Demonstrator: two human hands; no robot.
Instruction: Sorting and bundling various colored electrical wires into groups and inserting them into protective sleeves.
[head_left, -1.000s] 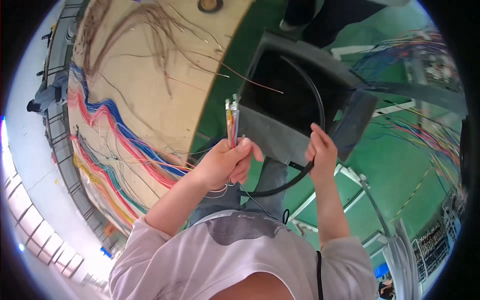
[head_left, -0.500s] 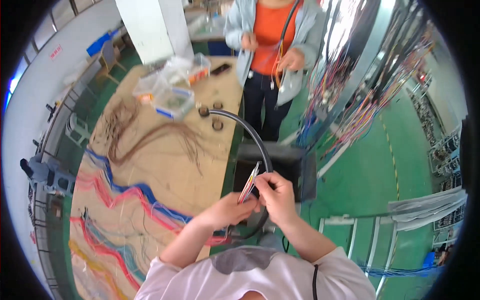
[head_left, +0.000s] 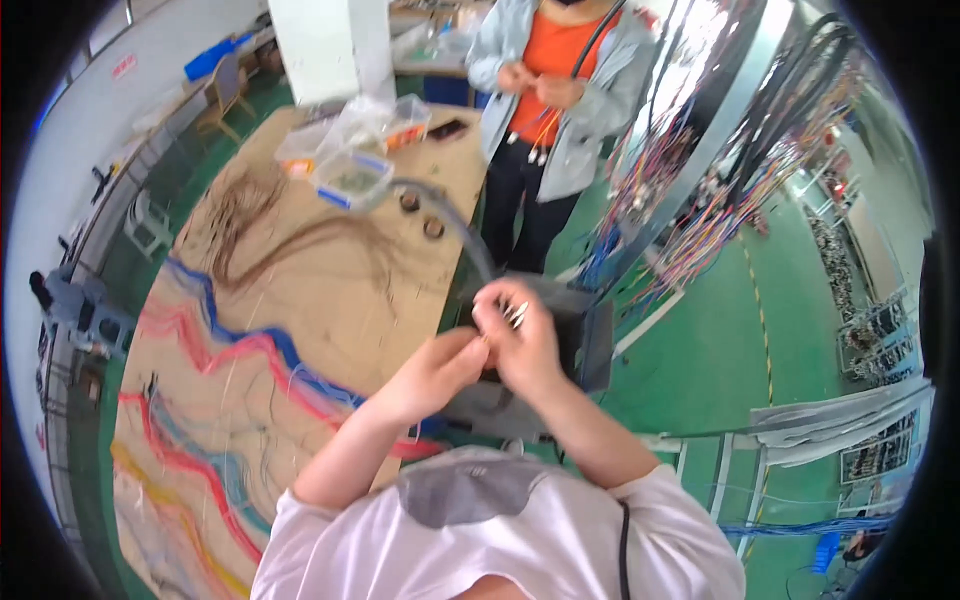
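White-tipped wire ends (head_left: 519, 313) poke out of our right hand (head_left: 525, 345), fingers curled shut around them, over a grey bin (head_left: 598, 345). Our left hand (head_left: 435, 375) touches it, fingers bent; we can't tell what it grips. Just beyond, a blurred black tube (head_left: 460, 226) arcs over the tabletop (head_left: 320, 312). Leftward, we see brown wires (head_left: 240, 205) and blue wires (head_left: 282, 349). Ahead stands a person (head_left: 568, 60) in orange.
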